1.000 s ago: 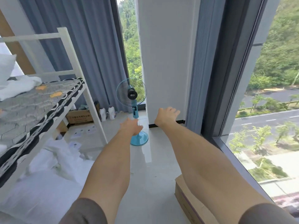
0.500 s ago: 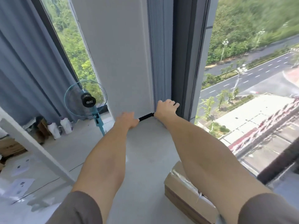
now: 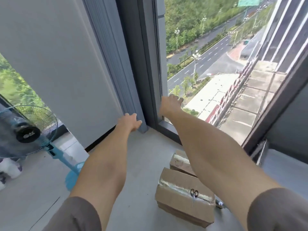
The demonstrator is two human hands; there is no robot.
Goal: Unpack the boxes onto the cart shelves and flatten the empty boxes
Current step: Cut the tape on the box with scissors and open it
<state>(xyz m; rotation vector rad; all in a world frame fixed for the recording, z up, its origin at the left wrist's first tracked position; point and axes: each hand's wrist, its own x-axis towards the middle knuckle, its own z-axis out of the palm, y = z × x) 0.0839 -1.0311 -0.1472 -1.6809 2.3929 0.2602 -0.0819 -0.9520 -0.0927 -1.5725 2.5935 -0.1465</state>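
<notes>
Two taped cardboard boxes stand on the floor at the lower right by the window. The nearer box has small scissors lying on its taped seam. The farther box is partly hidden by my right forearm. Both my arms reach forward above the floor. My left hand hangs with loosely curled fingers and holds nothing, in front of the grey curtain edge. My right hand is spread and relaxed, holding nothing, in front of the window frame. No cart is in view.
A blue standing fan stands at the left, its base on the floor. A white wall panel and a dark window frame lie ahead. Floor-to-ceiling glass fills the right side.
The view has swung right: the bunk bed and bedding left the frame, and the two boxes came into fuller view. Both hands stay stretched forward and hold nothing.
</notes>
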